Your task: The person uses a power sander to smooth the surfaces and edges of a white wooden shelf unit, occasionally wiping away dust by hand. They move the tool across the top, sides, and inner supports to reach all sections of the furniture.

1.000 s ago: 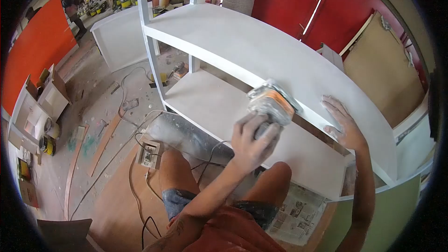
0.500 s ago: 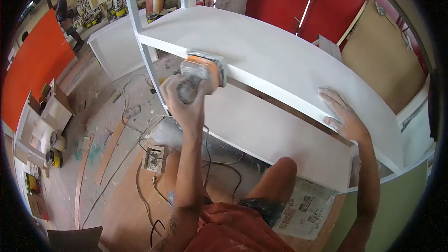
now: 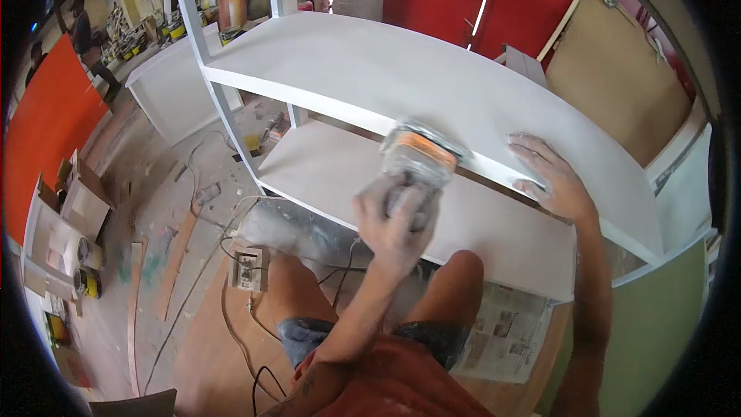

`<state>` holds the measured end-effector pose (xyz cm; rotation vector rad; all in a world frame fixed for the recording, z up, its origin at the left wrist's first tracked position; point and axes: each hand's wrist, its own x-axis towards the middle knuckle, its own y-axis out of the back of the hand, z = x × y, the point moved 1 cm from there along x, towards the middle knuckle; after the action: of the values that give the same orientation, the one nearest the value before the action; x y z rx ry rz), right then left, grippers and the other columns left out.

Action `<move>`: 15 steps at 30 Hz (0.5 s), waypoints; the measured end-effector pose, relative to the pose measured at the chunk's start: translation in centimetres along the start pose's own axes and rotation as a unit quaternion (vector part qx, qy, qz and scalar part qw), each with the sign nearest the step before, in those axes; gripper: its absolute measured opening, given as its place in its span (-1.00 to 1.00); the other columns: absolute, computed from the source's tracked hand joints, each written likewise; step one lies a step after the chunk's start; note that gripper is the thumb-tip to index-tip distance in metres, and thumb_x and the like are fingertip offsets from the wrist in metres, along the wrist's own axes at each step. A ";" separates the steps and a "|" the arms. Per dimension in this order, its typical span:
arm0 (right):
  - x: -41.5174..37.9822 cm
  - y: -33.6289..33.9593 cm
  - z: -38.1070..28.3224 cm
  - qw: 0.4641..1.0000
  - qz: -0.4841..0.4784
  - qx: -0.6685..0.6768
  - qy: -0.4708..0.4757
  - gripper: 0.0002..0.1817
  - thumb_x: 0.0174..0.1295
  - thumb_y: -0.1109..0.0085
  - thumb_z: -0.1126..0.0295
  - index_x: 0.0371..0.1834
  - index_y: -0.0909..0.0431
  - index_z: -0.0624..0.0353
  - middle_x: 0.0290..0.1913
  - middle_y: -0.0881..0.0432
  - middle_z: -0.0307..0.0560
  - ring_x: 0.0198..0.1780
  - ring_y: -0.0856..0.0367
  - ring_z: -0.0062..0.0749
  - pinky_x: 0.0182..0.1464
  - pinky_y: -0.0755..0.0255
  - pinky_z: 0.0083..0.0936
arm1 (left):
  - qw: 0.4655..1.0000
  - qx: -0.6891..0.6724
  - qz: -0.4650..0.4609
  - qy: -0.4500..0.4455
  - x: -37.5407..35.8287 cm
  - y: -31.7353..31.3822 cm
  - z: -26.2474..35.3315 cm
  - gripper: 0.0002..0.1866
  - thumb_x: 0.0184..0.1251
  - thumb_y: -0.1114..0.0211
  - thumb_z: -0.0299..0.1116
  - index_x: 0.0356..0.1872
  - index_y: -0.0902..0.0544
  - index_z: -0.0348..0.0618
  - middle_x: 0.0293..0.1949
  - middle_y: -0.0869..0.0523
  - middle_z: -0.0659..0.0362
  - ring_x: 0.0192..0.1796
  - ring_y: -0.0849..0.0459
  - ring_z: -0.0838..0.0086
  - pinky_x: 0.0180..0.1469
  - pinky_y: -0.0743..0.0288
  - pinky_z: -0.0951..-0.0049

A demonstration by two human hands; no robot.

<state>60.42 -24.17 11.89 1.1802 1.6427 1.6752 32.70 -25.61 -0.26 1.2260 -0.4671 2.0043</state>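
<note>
My left hand (image 3: pixel 392 224) is wrapped round the rear grip of an orange and grey power sander (image 3: pixel 421 156), slightly blurred. The sander's pad lies against the front edge of the white curved upper shelf (image 3: pixel 332 54). Farther right, my right hand (image 3: pixel 549 174) lies on that shelf near its front edge, fingers spread and dusty, the thumb over the edge. Below it runs a white lower shelf (image 3: pixel 324 166), beyond my knees.
A power strip box (image 3: pixel 248 269) with cables lies by my left knee. Newspaper (image 3: pixel 502 332) is at the right. Wood strips (image 3: pixel 177 262), paint cans (image 3: pixel 89 282) and an orange panel (image 3: pixel 50 131) are on the left. A person (image 3: pixel 89 42) stands in the far left background.
My left hand and the sander have moved right along the shelf's front edge, closer to my right hand. My right hand keeps its place on the shelf. The whole view has shifted slightly.
</note>
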 end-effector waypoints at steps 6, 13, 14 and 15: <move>-8.6 -13.8 -2.4 0.758 0.497 0.417 -0.065 -0.56 0.65 -0.10 0.16 0.42 -0.46 0.19 -0.13 -0.71 -0.03 -0.18 -0.71 -0.24 0.02 -0.62 -0.27 | 0.996 -0.003 -0.041 -0.078 -1.5 -1.9 4.1 -0.47 -0.05 -0.74 -0.42 0.02 -0.78 0.19 0.11 -0.67 0.18 0.13 -0.66 0.12 0.13 -0.56 0.20; -3.8 -15.3 -14.6 0.605 0.369 0.688 -0.155 -0.03 0.54 -0.10 -0.27 0.73 0.12 0.07 0.56 -0.25 0.04 0.55 -0.31 -0.19 0.57 -0.24 -0.18 | 0.982 -0.012 -0.135 -0.132 -1.4 -1.6 5.6 -0.34 -0.01 -0.58 -0.23 0.26 -0.74 0.17 0.21 -0.66 0.20 0.26 -0.59 0.09 0.19 -0.55 0.18; -4.2 -15.9 -14.5 0.593 0.359 0.711 -0.118 -0.19 0.63 -0.01 -0.15 0.76 0.06 -0.10 0.68 -0.12 -0.02 0.67 -0.16 -0.16 0.62 -0.22 -0.12 | 0.981 -0.029 -0.146 -0.128 -1.3 -1.6 5.8 -0.34 0.00 -0.58 -0.24 0.27 -0.72 0.16 0.23 -0.64 0.19 0.26 -0.59 0.09 0.20 -0.55 0.17; -4.2 -16.0 -15.2 0.590 0.362 0.712 -0.120 -0.19 0.63 -0.01 -0.15 0.76 0.06 -0.10 0.68 -0.12 -0.02 0.67 -0.16 -0.16 0.62 -0.22 -0.12 | 0.979 -0.046 -0.157 -0.124 -1.2 -1.4 6.0 -0.33 0.02 -0.57 -0.25 0.29 -0.71 0.15 0.25 -0.63 0.17 0.26 -0.59 0.10 0.21 -0.54 0.16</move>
<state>46.24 -33.43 -2.92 2.8978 2.4116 -0.1054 37.70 -28.93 1.51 1.4036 -0.4501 1.5574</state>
